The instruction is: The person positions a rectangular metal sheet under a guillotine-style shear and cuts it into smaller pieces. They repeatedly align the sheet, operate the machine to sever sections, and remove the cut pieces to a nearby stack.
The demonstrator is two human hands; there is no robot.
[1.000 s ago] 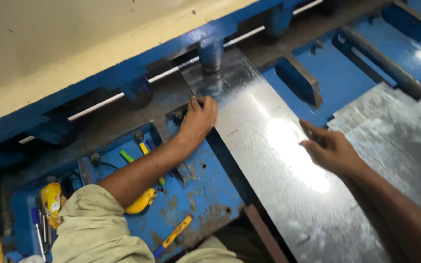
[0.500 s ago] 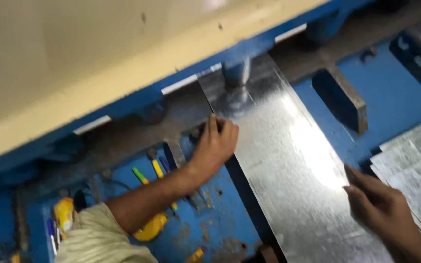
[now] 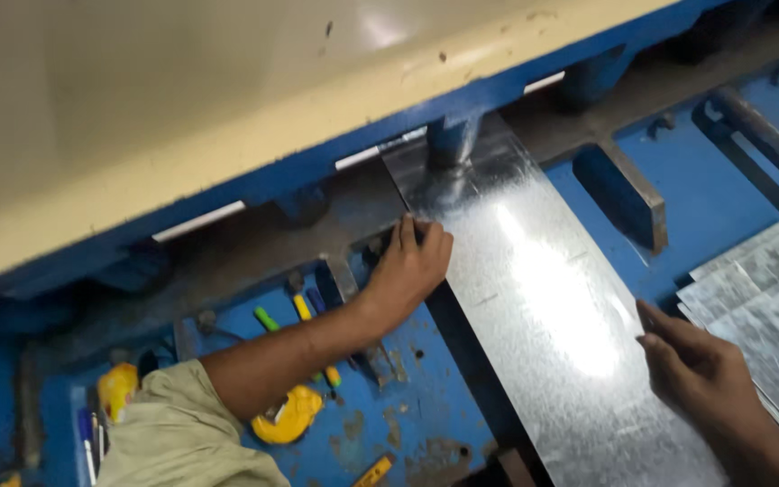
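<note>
A long shiny galvanised metal sheet (image 3: 534, 298) lies on the blue machine bed, its far end under the blue and cream shear head (image 3: 254, 135). My left hand (image 3: 410, 266) presses its fingers on the sheet's left edge near the blade. At the sheet's right edge, lower down, my right hand (image 3: 696, 370) touches it with flat fingers. Neither hand grips anything.
More metal sheets (image 3: 768, 289) are stacked at the right. A blue stop block (image 3: 628, 194) stands right of the sheet. A yellow tape measure (image 3: 288, 417), markers (image 3: 304, 311) and pens lie on the blue bed (image 3: 407, 424) at the lower left.
The view has shifted left and down. My right hand slid back along the sheet's right edge toward me. My left hand stays at the left edge near the blade.
</note>
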